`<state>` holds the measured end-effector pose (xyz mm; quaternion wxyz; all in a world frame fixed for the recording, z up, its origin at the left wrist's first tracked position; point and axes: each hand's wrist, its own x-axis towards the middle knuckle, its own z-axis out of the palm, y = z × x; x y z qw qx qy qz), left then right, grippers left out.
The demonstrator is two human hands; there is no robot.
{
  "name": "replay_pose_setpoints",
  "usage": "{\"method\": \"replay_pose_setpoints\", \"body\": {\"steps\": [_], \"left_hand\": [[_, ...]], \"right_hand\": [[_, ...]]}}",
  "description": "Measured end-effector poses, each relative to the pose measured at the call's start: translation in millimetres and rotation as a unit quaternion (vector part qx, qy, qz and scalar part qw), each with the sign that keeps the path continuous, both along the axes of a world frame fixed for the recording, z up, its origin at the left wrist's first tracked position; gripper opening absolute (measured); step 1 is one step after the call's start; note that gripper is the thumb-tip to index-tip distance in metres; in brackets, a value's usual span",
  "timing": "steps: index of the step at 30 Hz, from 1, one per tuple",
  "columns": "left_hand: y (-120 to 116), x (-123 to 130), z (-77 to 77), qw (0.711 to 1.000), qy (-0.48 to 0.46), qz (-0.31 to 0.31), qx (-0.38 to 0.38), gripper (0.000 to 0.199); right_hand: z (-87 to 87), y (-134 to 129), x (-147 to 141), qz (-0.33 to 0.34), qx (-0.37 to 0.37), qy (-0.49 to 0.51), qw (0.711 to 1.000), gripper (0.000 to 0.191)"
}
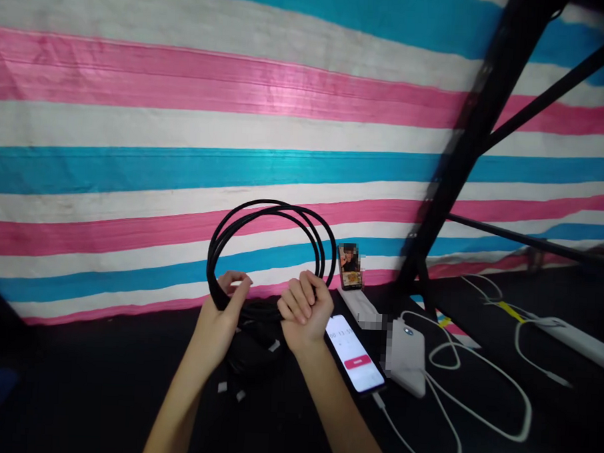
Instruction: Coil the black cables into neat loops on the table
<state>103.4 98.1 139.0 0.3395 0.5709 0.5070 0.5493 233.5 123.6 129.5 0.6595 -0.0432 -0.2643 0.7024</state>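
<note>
Loops of a black cable (270, 210) rise upright between my two hands, above the dark tabletop. My left hand (220, 326) is closed round the left side of the coil, its thumb and forefinger near each other. On the right, my right hand (306, 310) is curled with its fingers bent in around the cable's other side. Part of the cable is hidden inside the fingers. Below and behind the hands lies a dark coiled bundle (254, 348), with little detail showing. Small pale scraps (222, 386) lie near it.
Right of my hands lies a lit phone (356, 356) with a plugged-in white cord. Beside it is a white power bank (409, 358) with looping cords. A second phone (350, 269) stands propped behind. A power strip (580, 339) and black metal frame (465, 153) are farther right.
</note>
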Motion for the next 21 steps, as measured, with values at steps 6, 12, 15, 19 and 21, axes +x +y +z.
{"method": "replay_pose_setpoints", "body": {"steps": [6,12,15,19,21], "left_hand": [[11.3,5.8,-15.6,0.982,0.034,-0.139,-0.121,0.046],[18.0,10.6,-16.9,0.994,-0.043,-0.073,-0.064,0.023],[19.8,3.0,-17.5,0.999,0.014,-0.013,-0.032,0.016],[20.8,-14.5,-18.3,0.991,0.126,0.032,-0.028,0.018],[21.6,-23.3,-18.1,0.985,0.160,0.033,-0.058,0.019]], "right_hand": [[0.0,0.0,1.0,0.008,0.025,-0.004,1.000,0.050],[2.7,8.6,2.1,0.030,0.024,-0.027,0.999,0.048],[0.7,17.8,2.1,-0.042,-0.011,-0.071,0.996,0.039],[-7.2,28.6,4.8,-0.185,-0.033,-0.144,0.972,0.027],[-10.2,30.6,8.0,-0.224,-0.011,-0.189,0.956,0.028]]}}
